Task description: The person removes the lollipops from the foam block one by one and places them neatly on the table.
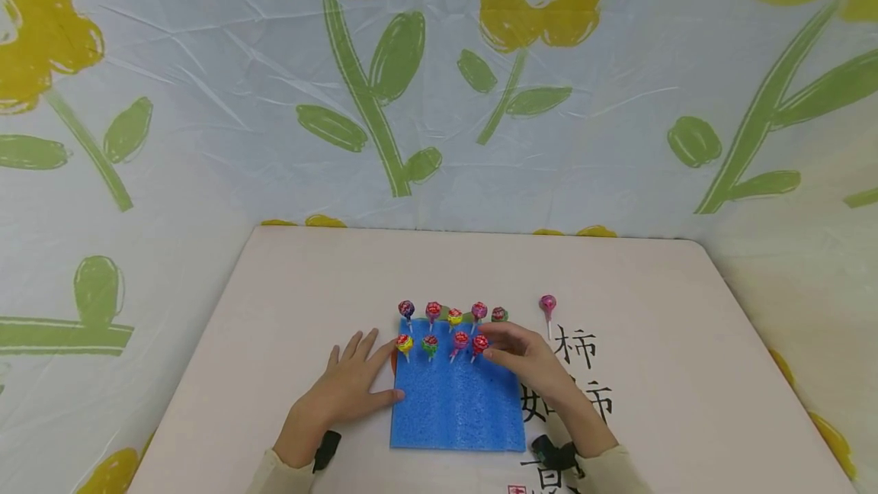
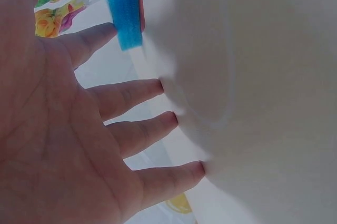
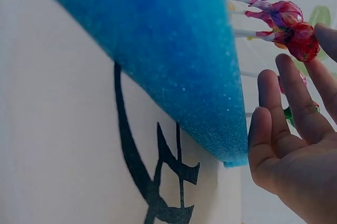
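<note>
A blue foam board (image 1: pixel 456 410) lies on the table, with several wrapped lollipops standing on their sticks in two rows at its far end. My right hand (image 1: pixel 524 357) is at the red lollipop (image 1: pixel 480 344) on the right of the nearer row. Thumb and forefinger pinch its round head from front and back; the other fingers are loosely bent. My left hand (image 1: pixel 350 387) lies spread beside the board's left edge. Its forefinger touches that edge, next to a yellow lollipop (image 1: pixel 405 344), and several fingertips (image 2: pixel 168 118) rest on the table.
One pink lollipop (image 1: pixel 547 302) lies on the table right of the board. Black characters (image 1: pixel 576 345) are printed on the pale tabletop (image 1: pixel 343 273). A flower-patterned cloth (image 1: pixel 240 136) hangs behind and at the sides. Dark straps (image 1: pixel 327 450) sit at the wrists.
</note>
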`<state>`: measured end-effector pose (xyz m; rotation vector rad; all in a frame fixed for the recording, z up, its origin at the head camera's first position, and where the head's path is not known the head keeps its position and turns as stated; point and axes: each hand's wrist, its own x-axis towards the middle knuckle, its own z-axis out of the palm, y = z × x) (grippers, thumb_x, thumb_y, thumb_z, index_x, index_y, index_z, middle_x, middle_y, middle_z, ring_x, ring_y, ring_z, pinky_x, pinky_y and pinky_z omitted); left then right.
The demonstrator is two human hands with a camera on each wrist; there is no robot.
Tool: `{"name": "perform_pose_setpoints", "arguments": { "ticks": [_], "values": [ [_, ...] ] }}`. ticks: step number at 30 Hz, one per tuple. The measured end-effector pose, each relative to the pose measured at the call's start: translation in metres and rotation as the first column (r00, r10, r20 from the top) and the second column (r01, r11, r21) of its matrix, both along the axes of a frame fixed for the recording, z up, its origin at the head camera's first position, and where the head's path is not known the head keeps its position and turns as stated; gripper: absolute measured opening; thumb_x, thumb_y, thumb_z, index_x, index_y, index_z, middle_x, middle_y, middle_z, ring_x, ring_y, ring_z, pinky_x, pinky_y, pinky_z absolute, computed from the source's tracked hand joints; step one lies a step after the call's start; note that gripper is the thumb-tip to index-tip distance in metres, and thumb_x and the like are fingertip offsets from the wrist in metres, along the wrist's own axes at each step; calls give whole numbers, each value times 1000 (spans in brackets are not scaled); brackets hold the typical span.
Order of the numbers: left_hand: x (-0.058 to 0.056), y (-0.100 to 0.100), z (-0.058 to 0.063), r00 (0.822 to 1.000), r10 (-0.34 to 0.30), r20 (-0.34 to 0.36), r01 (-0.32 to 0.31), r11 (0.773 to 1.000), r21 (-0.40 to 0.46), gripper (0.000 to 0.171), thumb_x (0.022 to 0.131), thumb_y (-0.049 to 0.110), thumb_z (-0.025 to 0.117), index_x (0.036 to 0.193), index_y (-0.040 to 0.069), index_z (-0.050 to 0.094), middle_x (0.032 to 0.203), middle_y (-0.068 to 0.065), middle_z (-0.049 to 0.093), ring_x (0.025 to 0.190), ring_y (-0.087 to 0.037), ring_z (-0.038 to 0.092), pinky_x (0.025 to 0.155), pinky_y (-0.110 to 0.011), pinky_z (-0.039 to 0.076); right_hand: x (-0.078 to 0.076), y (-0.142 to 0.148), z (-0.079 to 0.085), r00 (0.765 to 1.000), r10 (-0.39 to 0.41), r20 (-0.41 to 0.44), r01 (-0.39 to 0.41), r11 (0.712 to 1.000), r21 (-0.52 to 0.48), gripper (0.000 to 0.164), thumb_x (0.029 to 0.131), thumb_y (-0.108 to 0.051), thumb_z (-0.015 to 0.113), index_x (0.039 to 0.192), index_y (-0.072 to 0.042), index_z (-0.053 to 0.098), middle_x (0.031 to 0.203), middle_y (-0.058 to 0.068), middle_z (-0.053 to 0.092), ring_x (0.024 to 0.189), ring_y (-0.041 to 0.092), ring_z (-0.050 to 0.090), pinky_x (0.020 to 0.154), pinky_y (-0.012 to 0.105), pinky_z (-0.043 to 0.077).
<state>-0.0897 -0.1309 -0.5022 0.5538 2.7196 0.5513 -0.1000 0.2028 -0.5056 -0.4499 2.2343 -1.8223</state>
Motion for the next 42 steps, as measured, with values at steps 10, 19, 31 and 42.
{"name": "perform_pose_setpoints", "arguments": {
  "ticks": [10, 19, 31, 42],
  "values": [
    [-1, 0, -1, 1000, -2, 1, 2, 1000, -8, 83, 87, 61, 67, 153, 18, 41, 160, -21, 27, 146, -48, 19, 108, -74, 15, -1, 1, 2, 1000, 13, 6, -13, 1000, -7, 35, 97, -11, 66, 131, -1, 61, 120, 15, 67, 108, 29, 64, 91, 29, 53],
    [-1, 0, -1, 1000, -2, 5, 2, 1000, -9, 83, 87, 61, 67, 153, 18, 42, 159, -21, 28, 145, -48, 19, 108, -74, 15, 2, -1, 3, 1000, -24, 19, 24, 1000, 10, 36, 96, -13, 68, 130, -1, 62, 119, 12, 68, 109, 28, 64, 91, 29, 52],
    [-1, 0, -2, 1000, 1, -3, -1, 1000, 0, 83, 87, 62, 68, 153, 19, 42, 159, -21, 28, 145, -48, 19, 108, -75, 15, 3, 0, 8, 998, -58, -2, 58, 998, -12, 38, 96, -13, 68, 130, 2, 61, 119, 15, 67, 109, 27, 64, 89, 30, 53],
    [-1, 1, -1, 1000, 10, -3, -10, 1000, -5, 83, 87, 61, 68, 153, 19, 42, 159, -20, 28, 145, -48, 19, 108, -74, 15, -1, 11, 11, 992, -118, -43, 116, 992, -46, 36, 98, -13, 67, 132, -2, 62, 133, 17, 60, 114, 24, 60, 90, 31, 54]
  ]
}}
